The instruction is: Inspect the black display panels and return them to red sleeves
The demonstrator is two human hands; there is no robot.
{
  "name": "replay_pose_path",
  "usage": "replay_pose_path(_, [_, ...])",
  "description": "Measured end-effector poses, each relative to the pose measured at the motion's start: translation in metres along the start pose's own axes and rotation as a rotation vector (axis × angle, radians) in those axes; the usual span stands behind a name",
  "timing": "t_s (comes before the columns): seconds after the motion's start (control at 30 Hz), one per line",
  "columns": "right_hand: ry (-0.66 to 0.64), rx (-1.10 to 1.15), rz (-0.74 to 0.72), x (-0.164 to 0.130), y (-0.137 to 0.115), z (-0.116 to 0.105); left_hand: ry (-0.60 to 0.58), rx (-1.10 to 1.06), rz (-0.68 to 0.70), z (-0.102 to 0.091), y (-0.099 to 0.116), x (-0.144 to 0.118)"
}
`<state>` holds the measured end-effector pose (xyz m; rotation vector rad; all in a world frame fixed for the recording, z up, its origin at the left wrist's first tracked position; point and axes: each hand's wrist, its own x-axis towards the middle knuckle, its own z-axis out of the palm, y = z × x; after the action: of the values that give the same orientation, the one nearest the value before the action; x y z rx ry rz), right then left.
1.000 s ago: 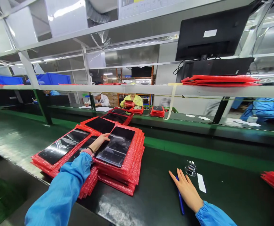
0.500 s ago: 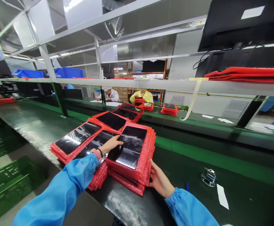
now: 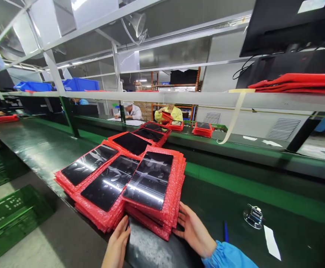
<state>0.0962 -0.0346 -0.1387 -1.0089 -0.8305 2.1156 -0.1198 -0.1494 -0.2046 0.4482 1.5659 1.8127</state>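
Note:
In front of me, black glass panels lie on stacks of red bubble-wrap bags on the dark bench. My right hand (image 3: 193, 230) has its fingers apart against the right edge of the nearest stack (image 3: 173, 186), whose top panel (image 3: 152, 178) faces up. Near that stack's lower left corner is my left hand (image 3: 118, 240), its fingers stretched out and holding nothing; whether the fingertips touch the bags I cannot tell. Left of it, another stack carries a shiny panel (image 3: 110, 182) and a further panel (image 3: 89, 163). Another panel (image 3: 132, 143) lies behind them.
A suction cup (image 3: 253, 216), a white paper strip (image 3: 272, 242) and a blue pen-like stick (image 3: 226, 231) lie at right. Green crates (image 3: 11, 223) stand on the floor at left. A shelf rail (image 3: 162, 97) crosses ahead. A co-worker in yellow (image 3: 176, 112) sits beyond.
My left hand has left the top panel and come down toward me to the stack's lower corner. The right hand stays at the stack's right edge, slightly lower.

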Motion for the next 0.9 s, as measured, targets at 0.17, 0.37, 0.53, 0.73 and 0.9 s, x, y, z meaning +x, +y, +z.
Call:
replay_pose_path(0.17, [0.022,0.027,-0.061,0.005,0.006,0.002,-0.001,0.023,0.056,0.025,-0.011,0.027])
replay_pose_path(0.37, [0.030,0.066,-0.121,0.008,0.003,-0.002,-0.054,0.155,0.133,0.036,0.015,0.045])
replay_pose_path(0.53, [0.023,0.084,-0.091,0.018,-0.015,-0.002,-0.113,0.089,0.033,0.036,0.008,0.026])
replay_pose_path(0.73, [0.019,0.071,-0.063,0.025,-0.046,-0.028,-0.193,-0.085,-0.179,0.032,-0.001,0.011])
replay_pose_path(0.9, [0.041,0.013,-0.036,0.034,-0.064,-0.039,-0.259,-0.168,-0.162,0.055,0.042,0.049])
